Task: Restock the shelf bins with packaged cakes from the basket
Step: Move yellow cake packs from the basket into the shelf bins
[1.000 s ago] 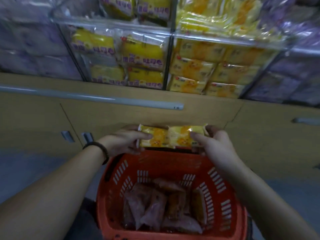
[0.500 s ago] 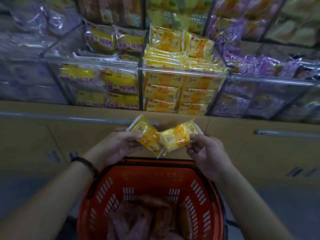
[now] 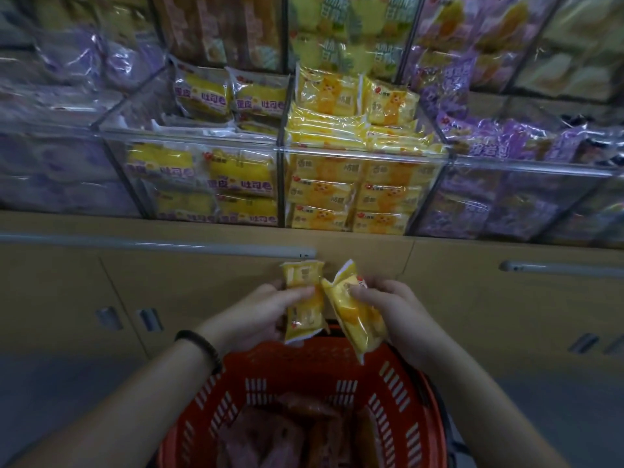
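Observation:
My left hand [image 3: 260,312] grips one yellow cake packet [image 3: 302,298], held upright above the far rim of the orange basket [image 3: 304,369]. My right hand [image 3: 395,309] grips a second yellow cake packet [image 3: 354,312], tilted and touching the first. Reddish-brown packets [image 3: 287,430] lie in the bottom of the basket. Straight ahead stands a clear shelf bin [image 3: 364,153] stacked with matching yellow packets [image 3: 351,190], nearly to its top.
To the left a bin of yellow toast packets [image 3: 209,177]; purple packets [image 3: 513,143] fill the bin to the right. More shelves rise behind. Below the bins runs a tan cabinet front [image 3: 169,285] with a metal rail [image 3: 152,246].
The two packets have been turned from lying sideways to standing upright, now held close together. The camera view has tilted upward, showing more of the shelf bins.

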